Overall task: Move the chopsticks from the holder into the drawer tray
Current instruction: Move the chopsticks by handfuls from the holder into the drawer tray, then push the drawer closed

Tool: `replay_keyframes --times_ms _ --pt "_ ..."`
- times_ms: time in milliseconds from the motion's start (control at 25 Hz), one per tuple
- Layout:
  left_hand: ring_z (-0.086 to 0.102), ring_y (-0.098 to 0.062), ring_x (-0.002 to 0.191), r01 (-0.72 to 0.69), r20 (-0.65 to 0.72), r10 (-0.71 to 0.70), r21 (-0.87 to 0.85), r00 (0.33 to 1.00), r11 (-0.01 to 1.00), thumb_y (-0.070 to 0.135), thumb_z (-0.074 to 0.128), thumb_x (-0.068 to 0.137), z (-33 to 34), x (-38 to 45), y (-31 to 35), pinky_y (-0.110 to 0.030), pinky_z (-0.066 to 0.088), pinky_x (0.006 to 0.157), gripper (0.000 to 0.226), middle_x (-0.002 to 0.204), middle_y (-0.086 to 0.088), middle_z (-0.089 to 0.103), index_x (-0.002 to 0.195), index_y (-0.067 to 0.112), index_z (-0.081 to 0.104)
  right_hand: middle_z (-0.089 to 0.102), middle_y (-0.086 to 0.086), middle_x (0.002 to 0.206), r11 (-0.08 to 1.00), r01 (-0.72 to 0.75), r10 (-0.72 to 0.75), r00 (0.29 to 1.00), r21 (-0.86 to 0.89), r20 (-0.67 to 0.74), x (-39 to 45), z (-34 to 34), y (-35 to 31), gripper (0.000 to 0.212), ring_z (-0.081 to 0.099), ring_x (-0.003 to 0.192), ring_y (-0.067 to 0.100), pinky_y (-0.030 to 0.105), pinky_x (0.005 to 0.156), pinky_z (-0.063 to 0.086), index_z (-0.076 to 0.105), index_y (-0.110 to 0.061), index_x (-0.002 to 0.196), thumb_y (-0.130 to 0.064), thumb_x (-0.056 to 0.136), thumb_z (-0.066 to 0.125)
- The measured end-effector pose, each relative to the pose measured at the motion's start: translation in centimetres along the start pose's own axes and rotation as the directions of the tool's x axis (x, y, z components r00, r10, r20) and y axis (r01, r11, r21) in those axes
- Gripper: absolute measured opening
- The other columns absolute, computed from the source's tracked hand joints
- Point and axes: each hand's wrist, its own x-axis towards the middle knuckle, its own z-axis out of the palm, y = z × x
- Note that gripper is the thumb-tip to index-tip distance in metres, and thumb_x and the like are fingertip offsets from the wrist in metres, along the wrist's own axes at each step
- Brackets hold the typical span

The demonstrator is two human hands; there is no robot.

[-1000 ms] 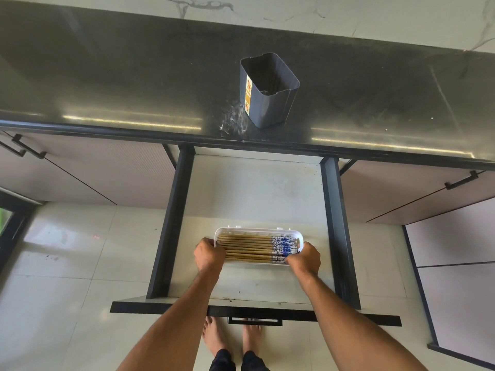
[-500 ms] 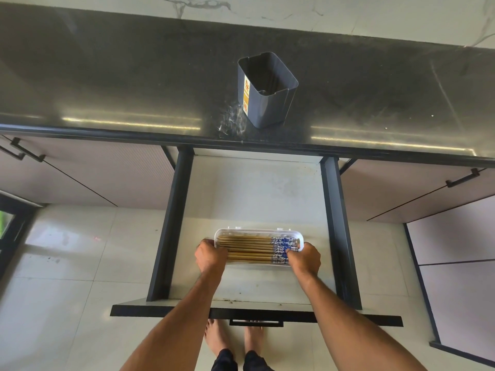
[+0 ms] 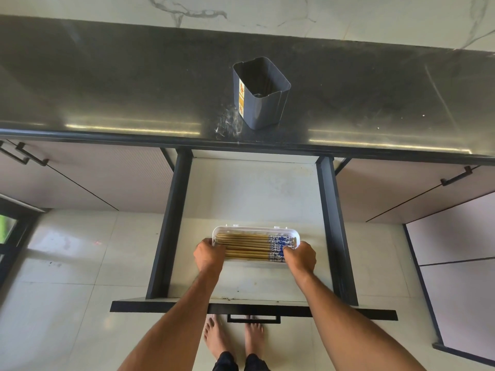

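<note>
Several wooden chopsticks (image 3: 249, 246) with blue-patterned ends lie side by side in a white tray (image 3: 254, 229) inside the open drawer (image 3: 254, 188). My left hand (image 3: 209, 256) has its fingers curled over the chopsticks' plain ends at the tray's left end. At the right end my right hand (image 3: 300, 257) curls its fingers over the patterned ends. The dark grey holder (image 3: 261, 93) stands on the black counter (image 3: 107, 84) above the drawer, and no chopsticks show inside it.
The drawer's dark side rails (image 3: 167, 226) flank the tray, and its front panel with a handle (image 3: 253, 318) sits near my bare feet (image 3: 233, 341). Closed cabinet doors (image 3: 80, 178) lie on both sides. Pale tiled floor lies below.
Both hands have stayed at the tray's ends with only slight shifts. The tray and chopsticks lie in the same spot in the drawer.
</note>
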Motion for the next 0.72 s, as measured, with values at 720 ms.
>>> replay_keyframes --times_ms 720 --pt "0.052 -0.018 0.106 -0.734 0.072 0.813 0.482 0.578 0.479 0.023 0.047 0.100 -5.1 -10.8 -3.8 -0.033 0.050 0.097 0.036 0.122 -0.006 0.057 0.134 0.012 0.044 0.054 0.012 0.129 0.634 0.672 -0.756 0.643 -0.382 -0.123 -12.7 -3.2 3.1 0.053 0.051 0.120 0.025 0.035 0.102 0.048 0.046 -0.003 0.138 -0.037 0.099 0.058"
